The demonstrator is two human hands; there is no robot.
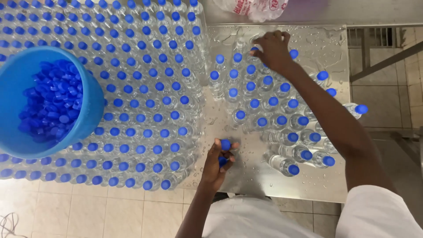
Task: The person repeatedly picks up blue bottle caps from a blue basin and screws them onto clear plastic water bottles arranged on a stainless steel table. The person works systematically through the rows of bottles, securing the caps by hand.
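The left hand (219, 161) is closed around loose blue caps (225, 144) at 6 o'clock on the wet steel surface (246, 174). The right hand (272, 49), fingers curled, grips a capped bottle (254, 52) at 12 o'clock. A blue tub (94, 101) of caps sits at 9 o'clock atop packed bottles (145, 88).

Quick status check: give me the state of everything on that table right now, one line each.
Left hand: closed on loose blue caps.
Right hand: fingers on the top of a bottle at the far end.
Left block of bottles: upright, capped, tightly packed.
Right cluster of bottles: upright, capped, loosely spaced.
Blue bucket: holds many loose caps.
Metal table: wet with droplets.
Plastic bag: crumpled at the far edge.
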